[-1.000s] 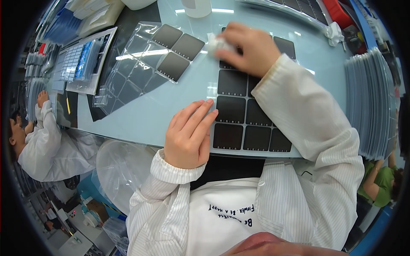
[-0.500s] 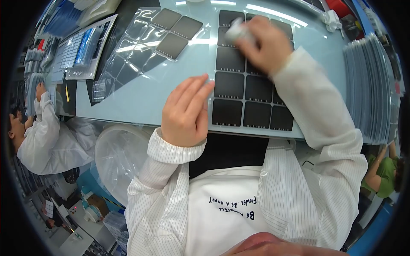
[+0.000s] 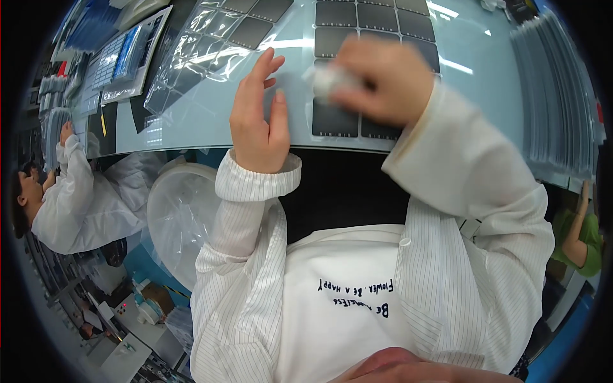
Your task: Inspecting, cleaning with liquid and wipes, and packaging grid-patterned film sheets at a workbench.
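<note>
Head view: both hands out over a glassy pale table (image 3: 485,102), dark panels between and beyond them.
Right hand (image 3: 383,80): fingers curled round a white wad (image 3: 333,83); blurred, so grip detail and exact contact below are unclear.
Left hand (image 3: 258,121): holds nothing, fingers loose and parted, near the table's close edge, apart from the panels.
Dark panels (image 3: 335,120): square, in rows, lying under and beyond the right hand, to the right of the left; part hidden by right hand and wad.
Clear plastic sheet (image 3: 185,70): beyond and left of the left hand; dark squares (image 3: 251,32) at its right side.
Sleeve stack (image 3: 554,102): well right of the right hand.
Lined bin (image 3: 182,210): below and left of the left hand.
Progress: judged mid-pass, wad over the nearer rows; visible panels lie in place. Which ones are done and which remain, cannot tell from their surfaces.
</note>
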A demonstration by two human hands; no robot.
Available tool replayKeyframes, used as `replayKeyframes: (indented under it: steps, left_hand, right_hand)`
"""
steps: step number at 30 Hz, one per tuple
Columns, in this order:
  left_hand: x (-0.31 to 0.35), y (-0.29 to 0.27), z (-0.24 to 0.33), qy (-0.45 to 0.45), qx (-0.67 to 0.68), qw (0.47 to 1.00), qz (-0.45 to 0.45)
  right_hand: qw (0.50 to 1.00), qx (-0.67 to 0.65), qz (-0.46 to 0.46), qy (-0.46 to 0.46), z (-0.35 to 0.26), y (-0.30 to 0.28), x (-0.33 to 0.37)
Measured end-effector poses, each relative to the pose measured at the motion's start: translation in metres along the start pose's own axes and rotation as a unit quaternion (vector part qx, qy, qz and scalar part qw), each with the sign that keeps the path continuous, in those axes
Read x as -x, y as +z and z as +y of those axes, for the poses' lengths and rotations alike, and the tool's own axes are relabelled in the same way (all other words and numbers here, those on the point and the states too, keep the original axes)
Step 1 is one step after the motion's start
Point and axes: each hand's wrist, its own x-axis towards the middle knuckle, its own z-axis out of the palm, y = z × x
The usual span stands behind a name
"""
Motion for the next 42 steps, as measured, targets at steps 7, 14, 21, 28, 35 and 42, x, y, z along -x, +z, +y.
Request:
replayKeyframes:
  steps: [7, 14, 21, 28, 35, 42]
  left_hand:
    - [0.002, 0.000, -0.002, 0.015, -0.008, 1.000, -0.023]
    - [0.000, 0.005, -0.001, 0.011, 0.014, 1.000, -0.016]
    - [0.002, -0.003, 0.001, 0.043, -0.048, 0.997, -0.050]
    - [-0.005, 0.004, 0.005, 0.083, -0.050, 0.991, -0.087]
    - [-0.003, 0.003, 0.008, 0.092, -0.104, 0.985, -0.098]
    - [-0.001, -0.001, 0.008, 0.085, -0.104, 0.986, -0.102]
  right_hand:
    - [0.991, 0.047, 0.095, 0.086, 0.008, 0.015, 0.008]
    - [0.982, 0.046, 0.109, 0.146, 0.055, -0.025, 0.032]
    - [0.995, -0.067, -0.056, 0.055, -0.041, -0.020, 0.047]
    - [0.986, 0.027, 0.095, 0.134, 0.002, -0.030, 0.067]
    - [0.975, 0.074, 0.103, 0.184, 0.018, -0.055, 0.078]
    - [0.994, -0.049, -0.001, 0.095, -0.022, -0.052, 0.093]
